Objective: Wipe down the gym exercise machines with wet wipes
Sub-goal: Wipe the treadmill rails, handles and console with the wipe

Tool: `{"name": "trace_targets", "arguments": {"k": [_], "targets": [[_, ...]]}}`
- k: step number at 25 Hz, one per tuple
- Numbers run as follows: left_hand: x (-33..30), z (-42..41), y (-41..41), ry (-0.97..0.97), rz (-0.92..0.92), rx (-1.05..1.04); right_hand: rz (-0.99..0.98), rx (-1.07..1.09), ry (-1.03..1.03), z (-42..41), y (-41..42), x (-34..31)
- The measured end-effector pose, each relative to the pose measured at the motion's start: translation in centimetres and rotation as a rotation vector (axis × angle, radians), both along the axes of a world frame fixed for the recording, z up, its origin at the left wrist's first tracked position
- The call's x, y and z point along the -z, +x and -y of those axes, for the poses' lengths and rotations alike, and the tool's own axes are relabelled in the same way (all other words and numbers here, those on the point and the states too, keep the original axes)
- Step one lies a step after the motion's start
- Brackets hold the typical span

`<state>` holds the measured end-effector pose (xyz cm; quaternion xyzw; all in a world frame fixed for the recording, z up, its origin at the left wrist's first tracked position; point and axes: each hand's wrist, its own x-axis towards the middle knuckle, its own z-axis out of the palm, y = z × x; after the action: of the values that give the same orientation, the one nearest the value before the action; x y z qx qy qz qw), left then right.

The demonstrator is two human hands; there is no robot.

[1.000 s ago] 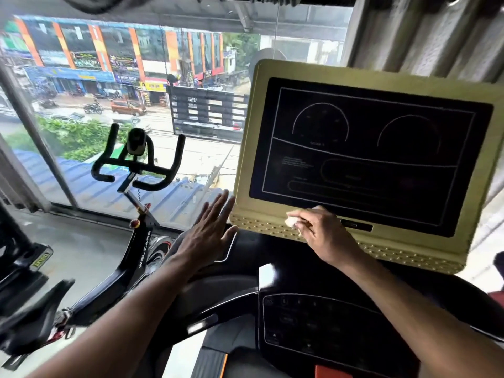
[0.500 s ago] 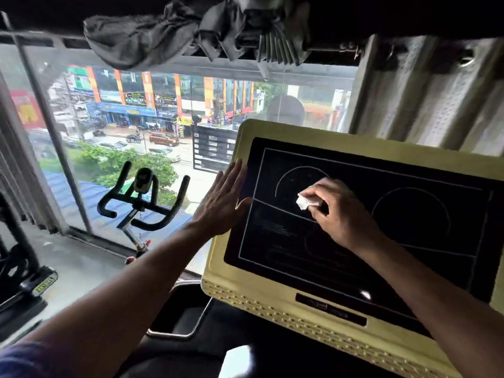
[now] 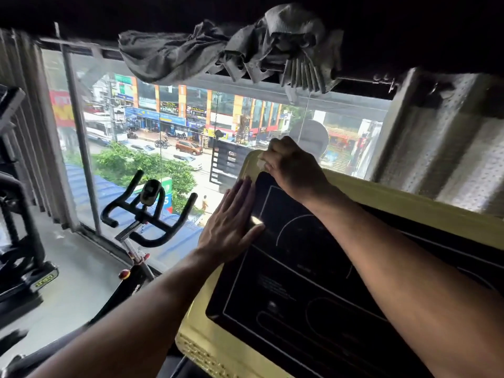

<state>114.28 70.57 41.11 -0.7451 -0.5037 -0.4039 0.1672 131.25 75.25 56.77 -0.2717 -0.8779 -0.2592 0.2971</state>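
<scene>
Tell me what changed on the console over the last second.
The right hand, holding the white wet wipe, moved from the yellow console's bottom edge, across the black screen, to its top-left corner. The flat left hand moved up the left edge. Wipe stays gripped.

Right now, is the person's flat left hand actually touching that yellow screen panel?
Touching. The head view shows the left hand lying flat, fingers straight, on the left edge of the yellow console, its thumb side overlapping the dark screen with no gap visible.
</scene>
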Motion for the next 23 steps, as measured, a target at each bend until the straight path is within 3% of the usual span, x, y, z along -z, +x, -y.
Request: {"name": "trace_targets", "arguments": {"k": [6, 13, 18, 23], "targets": [[0.6, -0.6, -0.3, 0.016, 0.002, 0.01, -0.049, 0.115, 0.034, -1.4, -3.6, 0.5], [0.4, -0.2, -0.2, 0.026, -0.008, 0.023, 0.028, 0.135, -0.174, -0.9, 0.2, -2.1], [0.4, 0.1, -0.2, 0.019, -0.001, 0.017, -0.019, 0.184, -0.105, -1.3, -1.1, -1.6], [0.3, 0.0, -0.1, 0.026, -0.007, 0.009, 0.181, 0.099, -0.052, 1.3, 4.1, 1.4]]}}
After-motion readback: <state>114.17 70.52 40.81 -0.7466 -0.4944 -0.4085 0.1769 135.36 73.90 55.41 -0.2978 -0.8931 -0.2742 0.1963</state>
